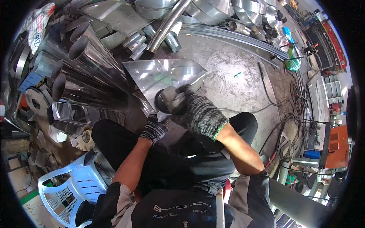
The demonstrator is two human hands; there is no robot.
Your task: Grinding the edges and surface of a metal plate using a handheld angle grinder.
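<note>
In front of my lap lies a shiny bent sheet metal piece [159,74] with angled sides. My left hand [153,128], in a dark striped knit glove, is closed on its near lower end; the fingertips are partly hidden. An angle grinder [175,99] is in my right hand [205,116], gloved in grey knit, with the fingers wrapped over its body. The grinder's round dark head rests against or just above the metal; I cannot tell which. A cable [247,110] runs off to the right behind my right hand.
Large steel tubes [95,57] are stacked at the left, near a pale blue plastic chair [72,186]. Ducts [209,9], a long pipe [167,28] and metal strips [235,36] lie at the back. Tangled cables [291,102] and an orange machine [337,146] are at the right.
</note>
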